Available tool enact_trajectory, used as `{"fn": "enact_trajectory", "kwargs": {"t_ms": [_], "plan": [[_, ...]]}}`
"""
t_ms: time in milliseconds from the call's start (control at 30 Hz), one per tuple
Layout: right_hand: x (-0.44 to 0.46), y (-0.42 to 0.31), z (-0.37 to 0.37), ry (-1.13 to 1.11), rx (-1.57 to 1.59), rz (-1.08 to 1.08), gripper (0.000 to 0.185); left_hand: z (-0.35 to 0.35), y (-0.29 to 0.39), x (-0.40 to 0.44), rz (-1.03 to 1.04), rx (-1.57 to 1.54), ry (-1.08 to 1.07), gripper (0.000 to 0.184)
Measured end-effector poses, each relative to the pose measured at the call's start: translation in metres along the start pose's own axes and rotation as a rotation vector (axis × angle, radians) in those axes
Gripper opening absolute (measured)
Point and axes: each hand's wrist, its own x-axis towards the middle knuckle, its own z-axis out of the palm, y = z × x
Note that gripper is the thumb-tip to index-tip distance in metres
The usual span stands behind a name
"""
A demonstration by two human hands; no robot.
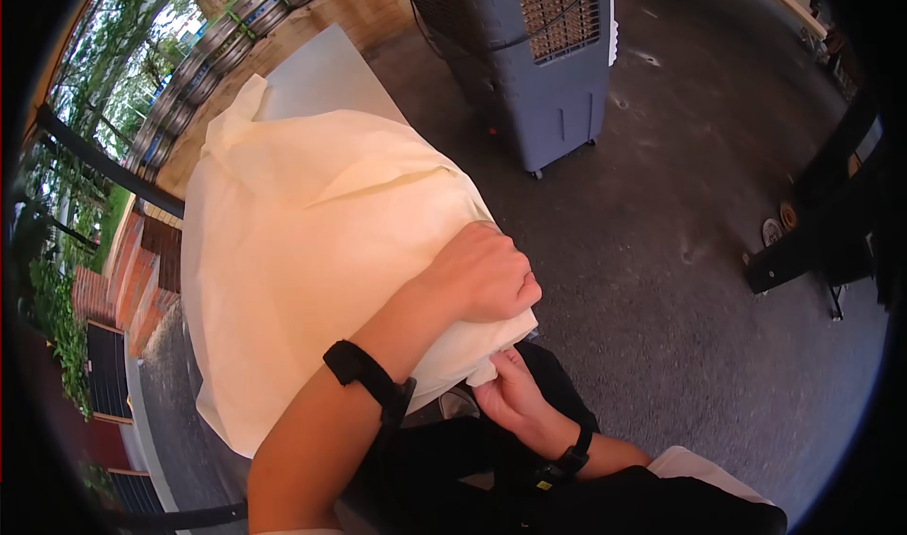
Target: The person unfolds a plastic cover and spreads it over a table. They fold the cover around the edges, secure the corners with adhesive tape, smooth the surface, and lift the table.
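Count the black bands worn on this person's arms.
2. The first band circles the forearm behind the left hand; the second band circles the wrist behind the right hand.

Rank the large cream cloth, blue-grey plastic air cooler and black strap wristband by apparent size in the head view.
1. Large cream cloth
2. Blue-grey plastic air cooler, cut off at the top edge
3. Black strap wristband
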Motion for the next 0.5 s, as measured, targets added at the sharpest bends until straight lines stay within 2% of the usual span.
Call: {"fn": "enact_trajectory", "kwargs": {"t_ms": [200,400,500], "plan": [[0.004,0.002,0.037,0.116,-0.016,-0.022,0.044,0.003,0.000,0.000,-0.013,-0.004,-0.018,0.030],[0.002,-0.006,0.017,-0.170,0.335,0.124,0.052,0.000,0.001,-0.001,-0.017,0.005,-0.020,0.030],[0.012,0.002,-0.012,-0.196,0.216,0.210,0.052,0.003,0.001,0.000,-0.016,-0.013,-0.019,0.029]]}}
